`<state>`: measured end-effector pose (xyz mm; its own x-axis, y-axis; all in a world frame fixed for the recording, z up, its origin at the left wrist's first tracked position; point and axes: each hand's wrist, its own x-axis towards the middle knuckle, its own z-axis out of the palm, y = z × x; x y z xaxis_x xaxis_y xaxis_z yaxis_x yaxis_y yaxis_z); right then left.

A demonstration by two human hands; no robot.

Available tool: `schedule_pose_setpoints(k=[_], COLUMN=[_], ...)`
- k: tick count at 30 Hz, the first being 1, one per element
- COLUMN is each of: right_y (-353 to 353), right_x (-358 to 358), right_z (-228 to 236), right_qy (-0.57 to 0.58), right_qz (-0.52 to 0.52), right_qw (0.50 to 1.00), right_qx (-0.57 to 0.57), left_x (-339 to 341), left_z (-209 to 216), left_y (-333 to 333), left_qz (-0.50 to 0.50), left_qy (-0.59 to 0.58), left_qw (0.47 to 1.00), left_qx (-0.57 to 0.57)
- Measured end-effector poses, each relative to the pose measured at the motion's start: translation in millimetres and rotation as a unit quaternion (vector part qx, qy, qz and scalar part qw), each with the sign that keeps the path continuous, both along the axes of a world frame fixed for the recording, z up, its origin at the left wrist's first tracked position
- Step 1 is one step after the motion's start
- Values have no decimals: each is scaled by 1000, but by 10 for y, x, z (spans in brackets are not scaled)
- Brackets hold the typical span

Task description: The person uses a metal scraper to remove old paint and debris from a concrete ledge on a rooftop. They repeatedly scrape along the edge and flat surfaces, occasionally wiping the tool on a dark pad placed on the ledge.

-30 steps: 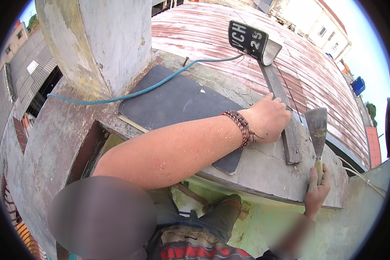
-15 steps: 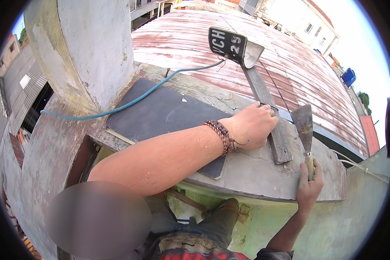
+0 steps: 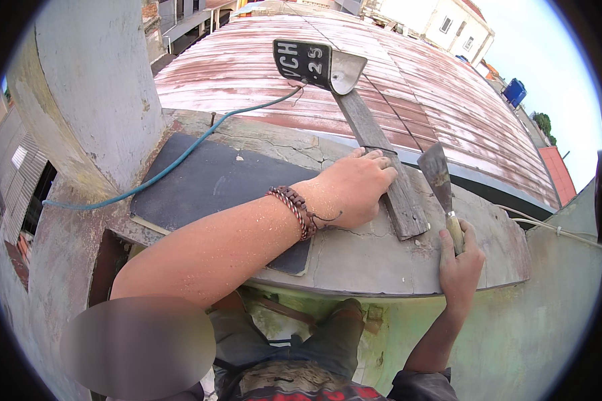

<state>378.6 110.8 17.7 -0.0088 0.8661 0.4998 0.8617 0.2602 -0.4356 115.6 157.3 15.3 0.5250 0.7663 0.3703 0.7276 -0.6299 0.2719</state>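
A grey, weathered wooden slat [image 3: 407,212] lies on the concrete ledge. A bent black metal plate with white characters [image 3: 302,61] is at its far end. My left hand [image 3: 354,187], with a braided bracelet at the wrist, has its fingers curled over the slat beside a thin dark band. Specks of pale dust dot that forearm. My right hand [image 3: 463,267] is closed round the pale wooden handle of a putty knife [image 3: 436,172]. The worn blade points away from me, just right of the slat, and does not appear to touch it.
A dark flat board [image 3: 207,174] lies on the ledge under my left forearm, crossed by a blue-green hose [image 3: 180,170]. A peeling pillar [image 3: 107,87] rises at the left. Beyond the cracked ledge [image 3: 495,257] spreads a rusty corrugated roof [image 3: 234,60]. Pale cables [image 3: 555,230] run at the right.
The whole view has shifted, so most things sit farther left in the picture. The putty knife now leans more to the left. My left hand stays on the slat.
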Motion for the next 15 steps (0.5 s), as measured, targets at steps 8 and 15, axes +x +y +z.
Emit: schedule_pose_setpoints(k=[8, 15], right_y=[0, -23], right_x=[21, 8], right_z=[-43, -26], right_qy=[18, 11], right_qz=[5, 0], right_qw=[1000, 1000], right_qx=[23, 24], left_x=[-1, -2], left_z=[-35, 1], left_y=[16, -9], left_qz=[-12, -13], left_qy=[-10, -24], left_qw=[999, 999], left_qx=[35, 31])
